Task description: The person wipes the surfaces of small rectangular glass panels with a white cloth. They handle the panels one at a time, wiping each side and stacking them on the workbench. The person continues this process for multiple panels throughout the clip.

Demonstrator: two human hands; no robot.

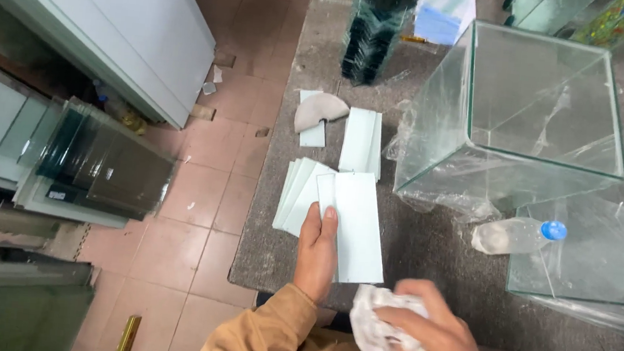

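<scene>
Flanking glass strips [353, 220], glass tank [527, 119], plastic bottle [517, 236]

A glass aquarium [535, 120] is standing on the grey table [434, 246]; a blue-capped plastic bottle [517, 236] is lying beside it.
</scene>
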